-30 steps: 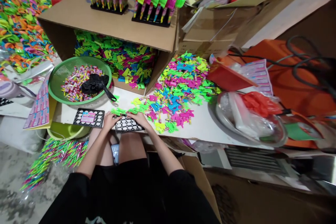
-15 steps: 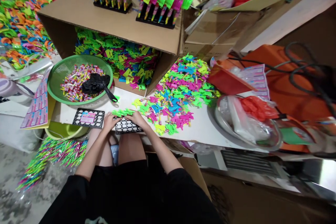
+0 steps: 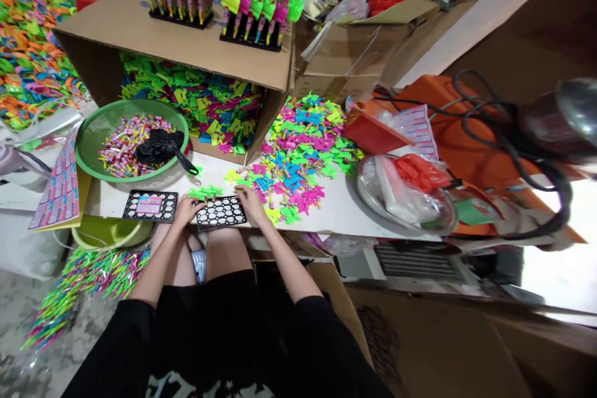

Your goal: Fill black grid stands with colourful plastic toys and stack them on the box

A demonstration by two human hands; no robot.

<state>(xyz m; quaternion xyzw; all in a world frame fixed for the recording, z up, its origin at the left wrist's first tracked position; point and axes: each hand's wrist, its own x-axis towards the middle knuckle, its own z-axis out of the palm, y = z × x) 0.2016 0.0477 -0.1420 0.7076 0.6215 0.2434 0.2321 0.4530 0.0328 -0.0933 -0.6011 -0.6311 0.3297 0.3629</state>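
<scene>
A black display rack (image 3: 221,214) with rows of hexagonal holes lies at the table's front edge, above my knees. My left hand (image 3: 187,209) is closed on its left end, fingers curled over the corner. Just behind the rack lie several bright green plastic pieces (image 3: 208,191), close to my left fingertips. My right hand (image 3: 250,204) is at the rack's right end, fingers stretched out beside the loose pile, and I see nothing in it. Left of my left hand lies a second black rack (image 3: 163,214) bearing a pink-and-blue label (image 3: 149,204).
A green basket (image 3: 180,113) holds small candy tubes and a black bag (image 3: 161,146). A cardboard box (image 3: 265,62) full of plastic pieces carries two filled displays (image 3: 261,6). Colourful pieces (image 3: 298,149) spread to the right, near a metal bowl (image 3: 373,214) of plastic bags.
The green pieces now lie behind the rack, and more of its holes show. My right hand has moved off the pieces to the rack's right end. The view has shifted right.
</scene>
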